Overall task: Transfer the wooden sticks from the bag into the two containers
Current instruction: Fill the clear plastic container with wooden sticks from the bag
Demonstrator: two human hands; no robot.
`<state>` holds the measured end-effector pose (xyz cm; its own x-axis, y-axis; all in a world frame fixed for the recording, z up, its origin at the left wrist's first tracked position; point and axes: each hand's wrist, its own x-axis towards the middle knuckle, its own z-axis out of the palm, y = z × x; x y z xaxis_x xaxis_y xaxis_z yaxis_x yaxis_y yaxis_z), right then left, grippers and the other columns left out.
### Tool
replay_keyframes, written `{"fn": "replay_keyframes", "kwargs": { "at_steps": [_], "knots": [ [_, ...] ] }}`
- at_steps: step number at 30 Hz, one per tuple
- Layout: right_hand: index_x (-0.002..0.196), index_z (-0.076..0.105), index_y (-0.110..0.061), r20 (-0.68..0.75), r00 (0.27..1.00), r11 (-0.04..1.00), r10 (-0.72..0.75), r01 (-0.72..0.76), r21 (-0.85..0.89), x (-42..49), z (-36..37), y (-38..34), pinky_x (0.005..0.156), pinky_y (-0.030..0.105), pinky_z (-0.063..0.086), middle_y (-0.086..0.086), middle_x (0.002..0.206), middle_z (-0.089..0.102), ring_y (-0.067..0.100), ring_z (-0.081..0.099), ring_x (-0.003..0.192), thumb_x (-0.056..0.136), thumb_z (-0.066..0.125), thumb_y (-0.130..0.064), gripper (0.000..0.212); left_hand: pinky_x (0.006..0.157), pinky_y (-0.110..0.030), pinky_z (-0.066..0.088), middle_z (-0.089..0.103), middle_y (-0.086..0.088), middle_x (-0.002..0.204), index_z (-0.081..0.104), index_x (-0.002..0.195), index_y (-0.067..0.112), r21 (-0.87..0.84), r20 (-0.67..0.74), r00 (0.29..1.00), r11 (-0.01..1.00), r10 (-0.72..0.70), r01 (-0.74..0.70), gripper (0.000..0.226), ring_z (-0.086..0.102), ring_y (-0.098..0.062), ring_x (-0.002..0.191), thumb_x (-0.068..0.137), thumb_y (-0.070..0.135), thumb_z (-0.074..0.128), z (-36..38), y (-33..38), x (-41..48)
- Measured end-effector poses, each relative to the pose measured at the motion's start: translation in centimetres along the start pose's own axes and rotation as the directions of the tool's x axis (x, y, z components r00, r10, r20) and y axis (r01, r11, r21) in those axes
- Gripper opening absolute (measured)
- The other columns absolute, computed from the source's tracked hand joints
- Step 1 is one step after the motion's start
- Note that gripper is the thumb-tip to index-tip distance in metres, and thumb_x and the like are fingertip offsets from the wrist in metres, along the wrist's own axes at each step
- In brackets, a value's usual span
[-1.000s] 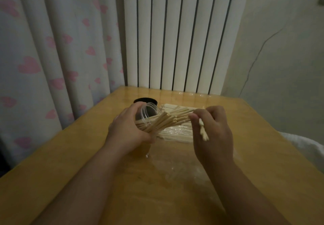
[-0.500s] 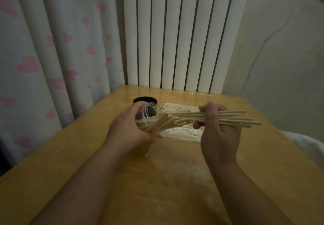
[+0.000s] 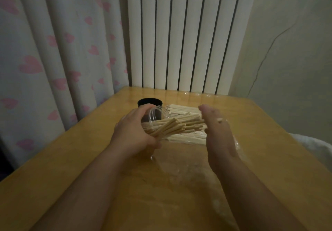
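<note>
White ribbed radiator [image 3: 179, 32] fills the back, flanked by a pleated curtain [image 3: 53, 41] printed with pink hearts and a plaster wall [image 3: 287, 50] with a thin crack. Below lies a glossy, honey-coloured wooden table [image 3: 62, 167]. The left hand [image 3: 133, 133] curls round a clear plastic jar [image 3: 156, 113], holding it tilted with its round mouth toward the right. The right hand [image 3: 217, 133] stands edge-up, fingers straight and together, flat against the ends of the pale wooden sticks [image 3: 172, 128] that jut in a slim bundle from the jar. Behind them a crinkled transparent bag [image 3: 188, 138] of more sticks lies on the table. A short black cylinder [image 3: 150, 101] stands just beyond the jar.
</note>
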<state>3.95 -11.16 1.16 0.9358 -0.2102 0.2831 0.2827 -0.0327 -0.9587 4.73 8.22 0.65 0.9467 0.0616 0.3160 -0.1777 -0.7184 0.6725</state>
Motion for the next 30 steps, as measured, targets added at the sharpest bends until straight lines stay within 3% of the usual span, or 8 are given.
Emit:
{"fn": "replay_keyframes", "kwargs": {
  "at_steps": [3,8,13,16,19,22,26,30],
  "knots": [
    [0.098,0.068,-0.026,-0.184,0.983,0.988,0.008,0.020,0.150,-0.1,-0.2,-0.4,0.089,0.036,0.047,-0.006,0.106,0.067,0.013,0.061,0.106,0.095,0.043,-0.038,0.028,0.100,-0.048,0.049,0.044,0.023,0.121,0.043,0.142,0.046,-0.023,-0.006,1.000,1.000,-0.011,0.011,0.109,0.046,-0.014,0.121,0.050,0.020,0.095,0.0,-0.1,0.1],
    [0.093,0.073,-0.036,0.005,1.000,0.999,0.020,-0.020,-0.045,-0.3,0.6,0.3,0.100,0.038,0.047,-0.013,0.118,0.065,0.010,0.057,0.113,0.102,0.046,-0.017,0.034,0.100,-0.046,0.049,0.041,0.024,0.119,0.042,0.143,0.046,-0.018,-0.005,1.000,1.000,-0.012,0.012,0.109,0.041,-0.009,0.116,0.052,0.019,0.095,0.0,0.1,0.0],
    [0.100,0.068,-0.041,-0.019,1.000,1.000,-0.023,0.023,-0.004,-0.4,0.0,0.1,0.090,0.027,0.050,-0.009,0.118,0.066,0.007,0.060,0.110,0.106,0.037,-0.024,0.036,0.099,-0.049,0.050,0.043,0.023,0.120,0.043,0.142,0.046,-0.026,-0.013,1.000,0.999,-0.021,0.021,0.110,0.045,-0.013,0.119,0.050,0.020,0.095,0.0,-0.1,0.1],
    [0.097,0.070,-0.036,-0.072,0.997,1.000,-0.019,0.018,-0.015,-0.2,-0.2,0.3,0.091,0.034,0.053,-0.009,0.107,0.070,0.007,0.063,0.104,0.103,0.042,-0.019,0.034,0.098,-0.049,0.050,0.044,0.023,0.120,0.044,0.142,0.045,-0.055,-0.029,0.999,0.998,-0.031,0.029,0.109,0.046,-0.014,0.121,0.049,0.018,0.095,0.2,-0.3,0.2],
    [0.092,0.071,-0.028,-0.095,0.992,0.979,-0.086,0.067,-0.193,-0.2,-0.7,0.6,0.082,0.047,0.056,-0.006,0.090,0.068,0.013,0.063,0.085,0.096,0.050,-0.014,0.025,0.103,-0.049,0.047,0.051,0.022,0.129,0.044,0.141,0.045,-0.086,-0.074,0.996,0.995,-0.047,0.041,0.111,0.046,-0.012,0.126,0.046,0.024,0.098,0.3,-0.7,0.4],
    [0.085,0.061,-0.026,0.008,0.989,0.923,-0.149,0.142,-0.358,-0.3,-1.3,0.6,0.071,0.051,0.055,0.000,0.079,0.064,0.024,0.061,0.075,0.093,0.051,-0.014,0.018,0.106,-0.045,0.044,0.051,0.013,0.141,0.041,0.144,0.043,-0.103,-0.116,0.991,0.993,-0.070,0.058,0.113,0.045,-0.016,0.131,0.047,0.030,0.098,0.4,-0.9,0.5],
    [0.077,0.057,-0.027,0.200,0.979,0.788,-0.043,0.156,-0.595,-0.7,-1.2,1.0,0.067,0.047,0.055,0.000,0.072,0.066,0.022,0.063,0.068,0.092,0.046,-0.029,0.019,0.106,-0.042,0.042,0.051,0.010,0.143,0.042,0.145,0.041,-0.143,-0.130,0.988,0.988,-0.080,0.061,0.112,0.045,-0.018,0.133,0.049,0.030,0.099,0.4,-1.0,0.5],
    [0.079,0.066,-0.018,0.292,0.954,0.634,0.060,0.190,-0.750,-0.6,-0.9,1.7,0.073,0.043,0.055,-0.001,0.078,0.069,0.019,0.063,0.074,0.088,0.043,-0.035,0.030,0.107,-0.044,0.042,0.051,0.010,0.142,0.042,0.146,0.038,-0.141,-0.132,0.988,0.988,-0.077,0.058,0.112,0.046,-0.017,0.129,0.049,0.029,0.099,0.4,-0.9,0.5]
  ]
}}
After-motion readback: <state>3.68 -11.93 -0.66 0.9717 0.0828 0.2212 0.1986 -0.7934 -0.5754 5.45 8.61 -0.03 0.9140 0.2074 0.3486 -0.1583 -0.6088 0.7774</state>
